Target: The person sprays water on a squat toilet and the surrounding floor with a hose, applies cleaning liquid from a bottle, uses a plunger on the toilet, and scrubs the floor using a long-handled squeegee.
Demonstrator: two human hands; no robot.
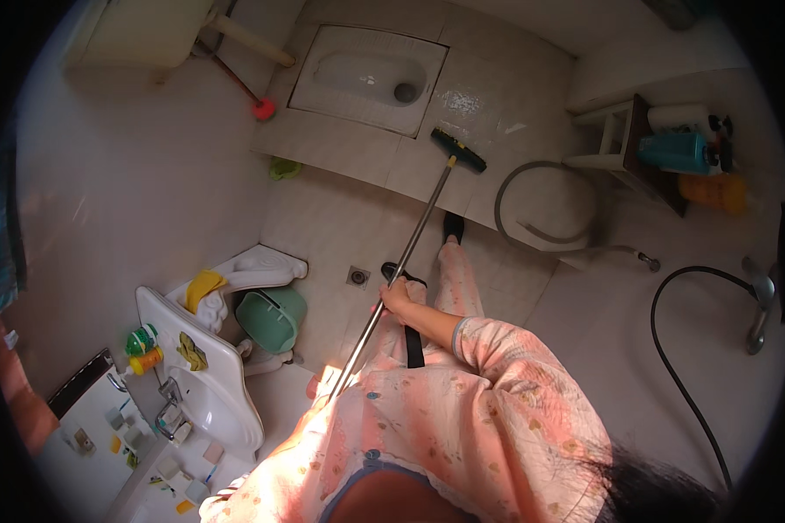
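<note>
A long-handled floor brush (421,225) slants across the view, its metal pole running from near my body up to a dark green head (459,150). That head rests on the raised tiled step, just right of the squat toilet (366,77). My right hand (397,297) is closed round the middle of the pole. Close to my body, my left hand (316,420) is at the pole's upper end, closed round it; strong sunlight washes out its fingers. My feet are on the lower floor, in dark slippers (453,227), one each side of the pole.
A step edge (349,177) crosses the floor. A grey hose (500,205) coils on the step, below a rack (619,139) of bottles. At left are a washbasin (214,397) and a green bucket (272,321). A floor drain (358,276) lies near my feet.
</note>
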